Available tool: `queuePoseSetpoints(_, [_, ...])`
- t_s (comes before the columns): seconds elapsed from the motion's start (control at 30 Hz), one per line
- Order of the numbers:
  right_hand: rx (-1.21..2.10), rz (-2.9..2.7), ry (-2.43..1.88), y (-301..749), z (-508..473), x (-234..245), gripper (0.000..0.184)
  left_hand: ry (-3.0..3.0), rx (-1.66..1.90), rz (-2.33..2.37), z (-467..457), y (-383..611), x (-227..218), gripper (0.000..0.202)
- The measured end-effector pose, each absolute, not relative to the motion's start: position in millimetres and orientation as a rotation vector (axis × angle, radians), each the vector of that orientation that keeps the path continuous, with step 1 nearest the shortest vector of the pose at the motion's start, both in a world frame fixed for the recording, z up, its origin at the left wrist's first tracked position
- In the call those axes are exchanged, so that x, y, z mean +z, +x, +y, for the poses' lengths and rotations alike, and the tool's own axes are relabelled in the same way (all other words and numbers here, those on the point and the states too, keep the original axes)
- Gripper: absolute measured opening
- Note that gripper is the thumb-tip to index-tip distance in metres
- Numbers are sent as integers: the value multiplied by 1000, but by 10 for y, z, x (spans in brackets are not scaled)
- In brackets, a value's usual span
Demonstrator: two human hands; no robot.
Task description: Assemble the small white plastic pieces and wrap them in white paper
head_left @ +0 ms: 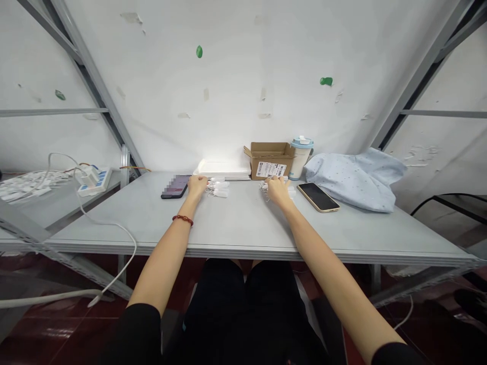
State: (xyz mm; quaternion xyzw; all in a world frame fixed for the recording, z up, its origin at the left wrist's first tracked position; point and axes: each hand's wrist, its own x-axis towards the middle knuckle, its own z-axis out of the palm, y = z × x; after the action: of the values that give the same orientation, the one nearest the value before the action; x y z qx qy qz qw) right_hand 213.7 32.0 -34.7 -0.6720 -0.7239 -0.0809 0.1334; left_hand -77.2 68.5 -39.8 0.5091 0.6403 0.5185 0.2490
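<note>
My left hand [198, 186], with a beaded bracelet at the wrist, rests on the table with its fingers curled together. Right beside its fingertips lies a small bunch of white pieces with thin cords or wires [219, 191]. What those fingers pinch, if anything, is hidden. Farther right, my right hand [278, 190] is closed over a second bunch of similar white pieces [263, 187], which stick out on both sides of it. The pieces are too small to name more exactly.
Behind my hands stand a white tray-like stack [224, 175], an open cardboard box [271, 162] and a lidded cup [301, 159]. One phone [176, 186] lies left, another phone [318, 197] right, beside light blue cloth [357, 180]. A power strip [95, 182] trails a white cable.
</note>
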Motion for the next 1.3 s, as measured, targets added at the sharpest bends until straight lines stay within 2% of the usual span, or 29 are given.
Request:
queuePoseSetpoints(0.27, [-240,-2090,-1932,2106,280,-314,44,1413,1454,1783,606,-639,-315,17])
queuePoseSetpoints(0.43, [-151,-2032,-1760,2102,300,-301,48,1468,1466,1723,527,-526,-256,17])
queuePoseSetpoints(0.57, [79,-1839,-1510,2102,387,-324,41,1539,1430,1661,475,-464,-222,14])
queuePoseSetpoints(0.73, [506,-1520,-1277,2021,426,-317,15,1611,1352,1493,412,-370,-188,14])
queuePoseSetpoints(0.8, [680,-1421,-1183,1969,405,-305,10,1600,1309,1380,369,-311,-170,16])
queuePoseSetpoints(1.03, [948,-1289,-974,1845,292,-272,24,1612,1021,1193,230,-130,-146,29])
queuePoseSetpoints(1.3, [978,-1273,-955,1828,274,-264,25,1617,1037,1113,246,-141,-168,30])
